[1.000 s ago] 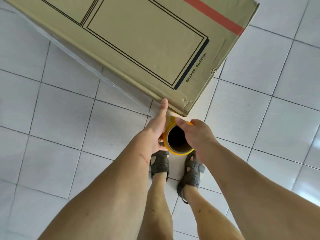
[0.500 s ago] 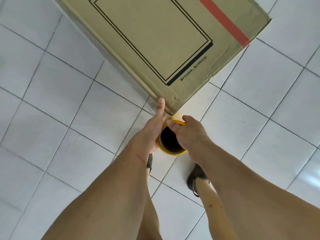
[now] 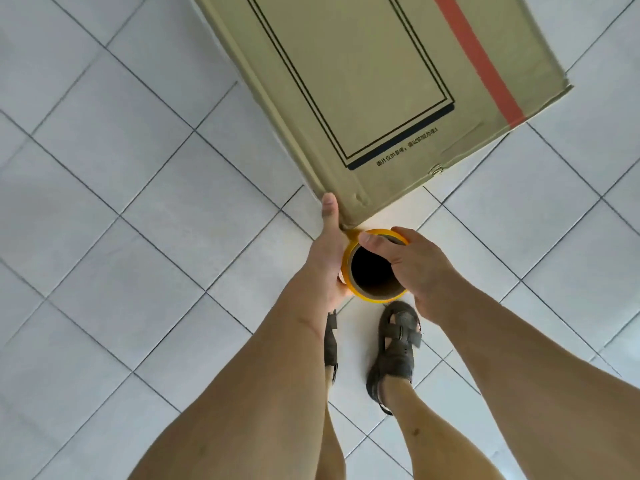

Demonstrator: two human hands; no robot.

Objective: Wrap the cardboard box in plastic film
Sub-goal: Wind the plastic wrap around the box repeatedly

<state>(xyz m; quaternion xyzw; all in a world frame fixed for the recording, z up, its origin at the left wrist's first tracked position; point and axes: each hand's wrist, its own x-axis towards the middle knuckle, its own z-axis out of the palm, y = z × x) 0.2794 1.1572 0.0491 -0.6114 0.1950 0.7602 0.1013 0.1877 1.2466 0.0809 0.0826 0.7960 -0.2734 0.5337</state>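
Cardboard box (image 3: 363, 81) stands on the tiled floor (image 3: 104, 202), its near corner right at the hands. Roll of film (image 3: 375, 266), yellow-rimmed with a dark hollow core, is held upright just below that corner. Left hand (image 3: 329, 258) cups the roll's side, thumb stretched up against the box edge. Right hand (image 3: 412, 261) curls over the roll's top rim, thumb on the inner lip. Over the last second the box has swung in view and the hands have rounded the corner, so the wrap is probably turning onto the next side. Sandals (image 3: 396, 348) planted close below.
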